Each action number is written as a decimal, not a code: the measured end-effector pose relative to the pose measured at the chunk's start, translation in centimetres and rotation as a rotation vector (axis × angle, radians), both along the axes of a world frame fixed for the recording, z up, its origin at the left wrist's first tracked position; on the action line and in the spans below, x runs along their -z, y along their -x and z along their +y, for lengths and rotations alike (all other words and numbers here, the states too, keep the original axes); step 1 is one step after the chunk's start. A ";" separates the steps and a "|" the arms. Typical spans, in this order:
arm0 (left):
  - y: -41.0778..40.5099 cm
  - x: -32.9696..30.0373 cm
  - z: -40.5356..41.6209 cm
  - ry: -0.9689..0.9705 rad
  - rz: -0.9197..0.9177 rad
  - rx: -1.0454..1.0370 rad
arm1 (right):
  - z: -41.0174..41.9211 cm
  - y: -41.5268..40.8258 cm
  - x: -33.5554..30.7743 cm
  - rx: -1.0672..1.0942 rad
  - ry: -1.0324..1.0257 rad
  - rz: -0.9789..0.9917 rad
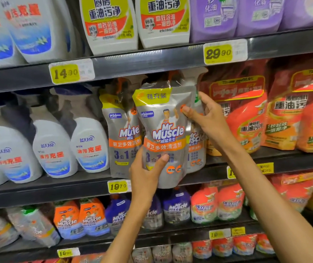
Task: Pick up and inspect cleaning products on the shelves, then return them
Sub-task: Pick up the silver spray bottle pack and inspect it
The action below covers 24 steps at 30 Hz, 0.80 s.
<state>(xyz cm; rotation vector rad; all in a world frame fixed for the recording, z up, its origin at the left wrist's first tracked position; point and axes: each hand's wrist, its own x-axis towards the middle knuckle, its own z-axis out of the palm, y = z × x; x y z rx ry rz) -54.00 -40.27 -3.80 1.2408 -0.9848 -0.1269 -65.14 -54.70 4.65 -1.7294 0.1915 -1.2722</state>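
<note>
A silver Mr Muscle refill pouch (pixel 166 133) with a yellow top band and an orange stripe is held upright in front of the middle shelf (pixel 57 186). My left hand (pixel 146 173) grips its lower left part, thumb across the front. My right hand (pixel 206 118) pinches its upper right edge, thumb on the front and fingers behind. Two matching pouches stand on the shelf behind it, one to the left (pixel 122 137) and one to the right (pixel 196 149).
White spray bottles with blue labels (pixel 90 147) fill the middle shelf's left side. Red and orange refill bags (pixel 247 120) stand at its right. White and purple bottles line the top shelf. Smaller Mr Muscle packs (pixel 88 219) sit below. Yellow price tags (pixel 117 186) hang on the shelf edges.
</note>
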 end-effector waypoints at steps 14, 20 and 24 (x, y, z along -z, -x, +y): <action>0.9 2.2 -0.8 -0.218 -0.414 -0.393 | -0.5 -1.7 1.5 0.201 0.092 -0.072; -0.1 2.8 -2.2 -0.375 -0.518 -0.527 | -1.2 -2.8 2.0 0.293 0.055 0.017; -0.1 2.7 -2.6 -0.440 -0.539 -0.594 | -1.2 -3.2 1.9 0.415 0.093 0.052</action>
